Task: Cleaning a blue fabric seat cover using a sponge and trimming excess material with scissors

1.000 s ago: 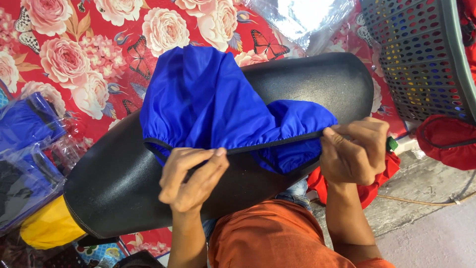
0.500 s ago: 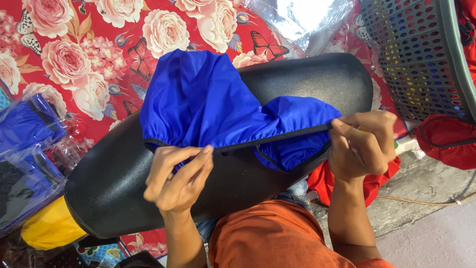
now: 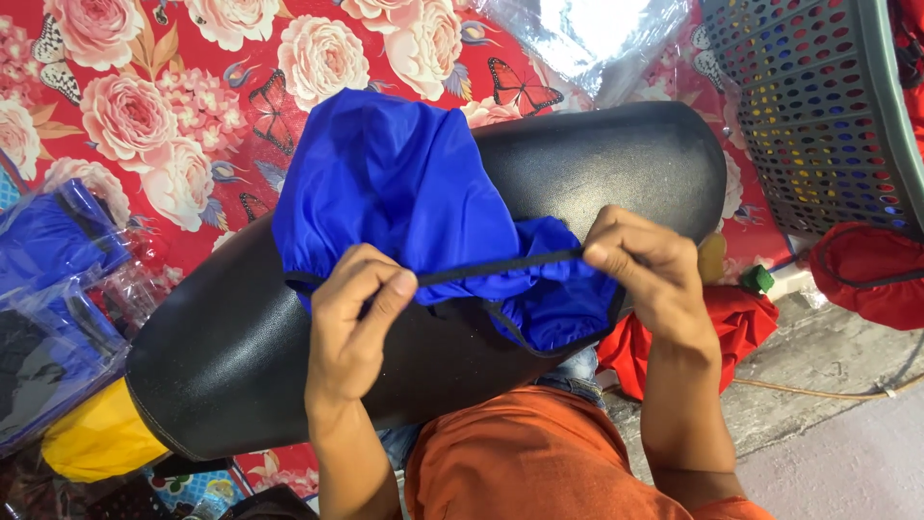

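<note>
Both hands are pinching the black elastic hem [image 3: 500, 267] of a blue cover [image 3: 404, 193], pulling it taut between them. His left hand [image 3: 351, 332] grips the hem with thumb and curled fingers, and the right hand [image 3: 650, 274] clamps the other end in a closed fist-like pinch, so the band runs nearly straight from one hand to the other, rising slightly toward the right.

That blue cover is thin, shiny cloth, gathered and puckered along its elastic edge, bunched in soft folds. It lies draped over the middle of a long black seat [image 3: 241, 356], with a pouch of the cloth hanging below the stretched hem on the near side.

Under it, the seat has a pebbled black skin and a stitched seam at its lower left end. Its long axis runs slantwise, from lower left up to upper right, and it rests across the person's lap, over orange clothing [image 3: 539, 462].

Behind the seat spreads a red sheet with big pink roses [image 3: 144, 125]. Bagged blue covers [image 3: 58, 241] lie at the left, a grey perforated basket [image 3: 818, 116] at upper right, and red cloth [image 3: 731, 323] beside the right wrist.
</note>
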